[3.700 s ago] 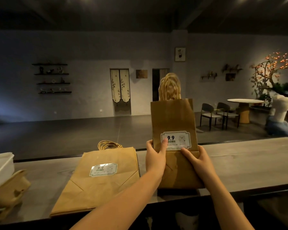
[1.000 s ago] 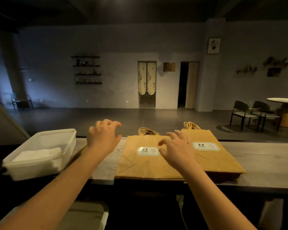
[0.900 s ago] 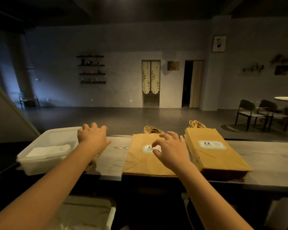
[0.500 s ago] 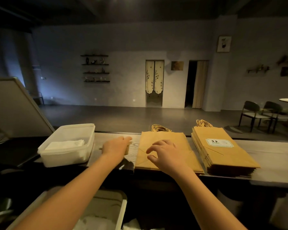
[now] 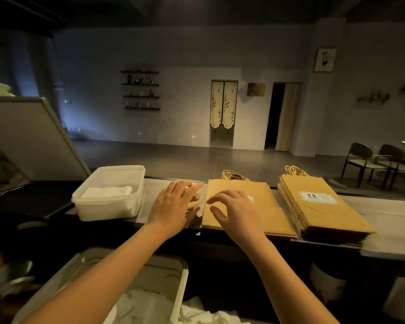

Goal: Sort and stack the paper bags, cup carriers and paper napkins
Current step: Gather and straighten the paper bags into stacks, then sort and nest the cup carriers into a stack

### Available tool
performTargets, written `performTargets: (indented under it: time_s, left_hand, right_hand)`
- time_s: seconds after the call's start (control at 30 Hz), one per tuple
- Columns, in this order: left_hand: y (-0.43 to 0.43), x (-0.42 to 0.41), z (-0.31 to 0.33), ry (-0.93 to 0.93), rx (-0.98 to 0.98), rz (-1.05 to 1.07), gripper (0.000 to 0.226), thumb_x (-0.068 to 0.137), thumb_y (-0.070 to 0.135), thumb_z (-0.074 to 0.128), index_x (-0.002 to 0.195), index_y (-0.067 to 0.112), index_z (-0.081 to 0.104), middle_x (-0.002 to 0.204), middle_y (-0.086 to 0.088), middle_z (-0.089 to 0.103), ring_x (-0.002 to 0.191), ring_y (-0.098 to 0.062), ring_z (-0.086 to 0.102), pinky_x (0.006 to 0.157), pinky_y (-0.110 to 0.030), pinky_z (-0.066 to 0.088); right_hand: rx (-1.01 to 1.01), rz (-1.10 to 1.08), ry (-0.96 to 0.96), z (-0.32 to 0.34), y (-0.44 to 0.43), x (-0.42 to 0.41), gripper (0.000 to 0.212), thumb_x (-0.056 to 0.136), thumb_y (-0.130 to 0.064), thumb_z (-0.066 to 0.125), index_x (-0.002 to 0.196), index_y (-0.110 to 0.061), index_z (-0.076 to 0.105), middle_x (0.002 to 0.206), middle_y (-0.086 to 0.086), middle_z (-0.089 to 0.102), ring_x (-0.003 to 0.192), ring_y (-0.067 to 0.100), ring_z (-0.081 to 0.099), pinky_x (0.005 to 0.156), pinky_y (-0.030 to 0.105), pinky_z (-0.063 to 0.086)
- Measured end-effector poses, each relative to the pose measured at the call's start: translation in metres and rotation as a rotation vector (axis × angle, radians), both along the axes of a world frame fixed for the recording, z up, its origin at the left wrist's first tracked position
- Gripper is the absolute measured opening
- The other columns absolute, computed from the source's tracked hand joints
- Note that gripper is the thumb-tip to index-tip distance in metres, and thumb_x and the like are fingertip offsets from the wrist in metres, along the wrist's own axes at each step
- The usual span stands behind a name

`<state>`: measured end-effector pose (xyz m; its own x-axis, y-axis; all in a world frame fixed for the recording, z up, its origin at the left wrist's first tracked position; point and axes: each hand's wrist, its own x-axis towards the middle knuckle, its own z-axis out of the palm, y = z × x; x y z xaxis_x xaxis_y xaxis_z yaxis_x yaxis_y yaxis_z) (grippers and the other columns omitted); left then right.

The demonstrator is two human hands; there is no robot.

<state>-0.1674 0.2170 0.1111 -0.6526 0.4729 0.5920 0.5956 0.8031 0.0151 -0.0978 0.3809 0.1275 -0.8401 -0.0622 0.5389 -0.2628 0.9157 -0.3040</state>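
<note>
Left hand [image 5: 171,206] over cup carrier [image 5: 196,202], bags [image 5: 325,206] stacked

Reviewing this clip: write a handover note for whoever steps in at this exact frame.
Left hand: open, over a pale item, likely a cup carrier, beside the tub.
Right hand: open, above the flat bag.
Done: bag stack at right; napkins in the tub.
Left: add the flat bag to the stack, sort the pale item.
</note>
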Motion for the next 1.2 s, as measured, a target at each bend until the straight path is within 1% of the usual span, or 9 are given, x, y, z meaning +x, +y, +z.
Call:
performTargets:
  time_s: [0.07, 0.13, 0.23, 0.37, 0.53, 0.63, 0.77, 0.97, 1.2]
  left_hand:
    - [-0.008, 0.011, 0.002, 0.072, 0.008, -0.028, 0.064, 0.083, 0.032, 0.068, 0.139, 0.026, 0.037, 0.135, -0.005, 0.047, 0.122, -0.026, 0.046, 0.099, -0.036, 0.040]
    - [-0.017, 0.021, -0.002, 0.096, 0.019, -0.052, 0.071, 0.075, 0.030, 0.075, 0.134, 0.027, 0.037, 0.128, -0.007, 0.052, 0.114, -0.028, 0.053, 0.094, -0.039, 0.044]
    - [-0.032, 0.037, -0.008, 0.039, 0.032, -0.058, 0.074, 0.076, 0.033, 0.073, 0.134, 0.034, 0.027, 0.134, -0.006, 0.046, 0.121, -0.027, 0.046, 0.100, -0.039, 0.037]
    - [-0.049, 0.058, -0.016, 0.009, -0.029, -0.037, 0.075, 0.081, 0.040, 0.067, 0.136, 0.040, 0.016, 0.140, -0.003, 0.037, 0.128, -0.023, 0.037, 0.105, -0.037, 0.033]
    - [-0.065, 0.083, -0.029, -0.063, -0.029, -0.011, 0.069, 0.085, 0.041, 0.062, 0.144, 0.036, 0.025, 0.143, 0.001, 0.030, 0.134, -0.020, 0.028, 0.110, -0.037, 0.026]
    - [-0.070, 0.100, -0.037, -0.121, -0.004, -0.018, 0.069, 0.086, 0.039, 0.061, 0.145, 0.037, 0.025, 0.145, 0.003, 0.027, 0.135, -0.017, 0.024, 0.110, -0.036, 0.025]
    - [-0.073, 0.121, -0.052, -0.215, -0.018, -0.024, 0.069, 0.088, 0.040, 0.057, 0.146, 0.040, 0.019, 0.148, 0.006, 0.018, 0.138, -0.014, 0.014, 0.112, -0.034, 0.020]
    - [-0.075, 0.149, -0.075, -0.270, 0.040, -0.086, 0.067, 0.087, 0.037, 0.060, 0.145, 0.035, 0.026, 0.145, 0.004, 0.024, 0.134, -0.016, 0.021, 0.109, -0.034, 0.029]
    - [-0.096, 0.179, -0.104, -0.293, 0.135, -0.074, 0.059, 0.087, 0.029, 0.062, 0.141, 0.026, 0.039, 0.141, -0.003, 0.036, 0.130, -0.021, 0.030, 0.104, -0.035, 0.035]
  right_hand:
    - [-0.028, 0.015, 0.040, -0.004, -0.008, 0.005, 0.024, 0.093, -0.035, 0.052, 0.115, -0.032, 0.061, 0.126, -0.013, 0.055, 0.121, 0.007, 0.040, 0.100, 0.025, 0.033]
    - [-0.034, 0.033, 0.064, -0.009, -0.015, 0.011, 0.025, 0.092, -0.032, 0.056, 0.116, -0.030, 0.061, 0.125, -0.011, 0.056, 0.121, 0.009, 0.041, 0.100, 0.025, 0.033]
    - [-0.043, 0.064, 0.099, -0.017, -0.022, 0.021, 0.027, 0.089, -0.028, 0.061, 0.115, -0.026, 0.063, 0.121, -0.008, 0.059, 0.119, 0.013, 0.044, 0.097, 0.025, 0.033]
    - [-0.058, 0.067, 0.077, -0.027, -0.030, 0.036, 0.029, 0.089, -0.029, 0.060, 0.118, -0.027, 0.061, 0.123, -0.009, 0.057, 0.120, 0.009, 0.041, 0.096, 0.019, 0.028]
    - [-0.055, 0.080, 0.038, -0.039, -0.045, 0.054, 0.032, 0.088, -0.030, 0.060, 0.121, -0.029, 0.059, 0.123, -0.010, 0.056, 0.120, 0.009, 0.041, 0.100, 0.027, 0.035]
    - [-0.061, 0.097, 0.044, -0.049, -0.054, 0.066, 0.031, 0.086, -0.027, 0.064, 0.117, -0.028, 0.062, 0.120, -0.008, 0.059, 0.119, 0.012, 0.045, 0.100, 0.031, 0.038]
    - [-0.035, 0.095, 0.023, -0.065, -0.061, 0.081, 0.031, 0.085, -0.026, 0.065, 0.116, -0.027, 0.063, 0.118, -0.007, 0.061, 0.120, 0.013, 0.044, 0.097, 0.026, 0.034]
    - [-0.027, 0.095, -0.060, -0.089, -0.070, 0.107, 0.030, 0.086, -0.028, 0.064, 0.115, -0.025, 0.063, 0.118, -0.007, 0.060, 0.119, 0.014, 0.044, 0.094, 0.031, 0.040]
    - [-0.094, 0.183, -0.240, -0.123, -0.087, 0.143, 0.030, 0.087, -0.030, 0.062, 0.116, -0.027, 0.060, 0.112, -0.013, 0.057, 0.104, 0.006, 0.044, 0.081, 0.016, 0.038]
